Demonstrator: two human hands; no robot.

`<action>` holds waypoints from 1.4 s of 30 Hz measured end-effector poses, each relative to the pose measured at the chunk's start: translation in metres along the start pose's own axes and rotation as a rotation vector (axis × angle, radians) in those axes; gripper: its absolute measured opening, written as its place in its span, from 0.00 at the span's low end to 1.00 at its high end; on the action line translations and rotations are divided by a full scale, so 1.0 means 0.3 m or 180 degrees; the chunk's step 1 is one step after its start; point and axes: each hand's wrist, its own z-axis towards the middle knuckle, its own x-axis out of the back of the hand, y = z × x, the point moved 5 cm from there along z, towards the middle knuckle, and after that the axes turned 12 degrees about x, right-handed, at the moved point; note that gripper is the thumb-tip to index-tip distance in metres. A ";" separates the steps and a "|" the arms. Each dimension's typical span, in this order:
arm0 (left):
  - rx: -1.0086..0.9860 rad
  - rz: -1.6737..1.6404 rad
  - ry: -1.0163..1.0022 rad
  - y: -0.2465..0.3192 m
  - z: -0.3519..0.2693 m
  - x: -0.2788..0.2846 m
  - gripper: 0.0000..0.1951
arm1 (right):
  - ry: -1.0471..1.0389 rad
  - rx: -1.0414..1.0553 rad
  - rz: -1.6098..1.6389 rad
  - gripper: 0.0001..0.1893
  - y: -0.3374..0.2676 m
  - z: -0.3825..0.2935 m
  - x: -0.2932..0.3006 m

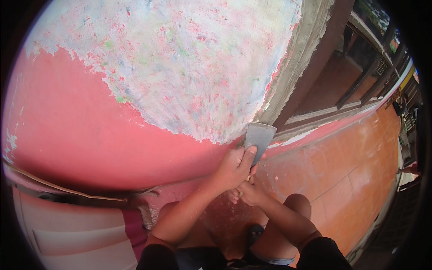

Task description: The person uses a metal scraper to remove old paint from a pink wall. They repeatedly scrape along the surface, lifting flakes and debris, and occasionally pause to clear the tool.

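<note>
A flat metal scraper [261,140] is held in both my hands, its wide blade edge up against the bare cement strip beside the wooden frame. My left hand [238,165] grips the lower part of the blade, thumb lying on its face. Below it, my right hand [250,192] is closed round the handle, which is mostly hidden by the fingers. The wall before me has smooth pink paint [74,125] at the lower left and a rough, scraped patch [189,67] of white, pale blue, pink and green above.
A dark wooden frame with bars [310,74] stands at the right. Orange floor [320,179] spreads at the lower right. Paint flakes [153,211] lie by the wall's foot. A cable [67,189] and a pale panel with a magenta edge [81,229] are at the lower left.
</note>
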 end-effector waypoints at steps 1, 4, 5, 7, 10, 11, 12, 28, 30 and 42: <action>-0.0129 -0.0024 -0.0014 0.006 0.000 -0.001 0.26 | -0.0011 -0.0032 0.0008 0.08 0.003 -0.002 0.003; -0.0038 -0.0047 -0.0124 -0.022 0.001 -0.014 0.25 | 0.0006 -0.0141 0.0039 0.08 0.026 -0.019 0.013; -0.0120 -0.0068 -0.0082 -0.030 0.002 -0.013 0.25 | 0.0022 -0.0190 0.0038 0.08 0.036 -0.025 0.017; -0.0194 -0.0030 -0.0018 -0.049 0.004 -0.013 0.25 | -0.0001 -0.0239 0.0011 0.08 0.049 -0.035 0.022; -0.0034 -0.0300 0.0012 -0.077 0.006 -0.011 0.24 | -0.0024 -0.0279 -0.0020 0.08 0.056 -0.039 0.021; -0.0006 -0.0296 0.0007 -0.078 0.006 -0.010 0.24 | 0.0022 -0.0325 0.0005 0.08 0.056 -0.038 0.021; 0.0001 -0.0278 -0.0002 -0.075 0.006 -0.008 0.24 | 0.0061 -0.0369 0.0024 0.09 0.054 -0.035 0.020; -0.0095 -0.0109 0.0036 -0.063 0.007 -0.007 0.24 | 0.0032 -0.0260 0.0055 0.09 0.068 -0.037 0.029; 0.0006 -0.0234 -0.0003 -0.076 0.009 -0.010 0.24 | -0.0058 -0.0220 0.0110 0.09 0.070 -0.037 0.029; -0.0071 -0.0190 -0.0003 -0.064 0.018 -0.011 0.24 | -0.0136 -0.0278 -0.0325 0.14 0.038 -0.032 0.039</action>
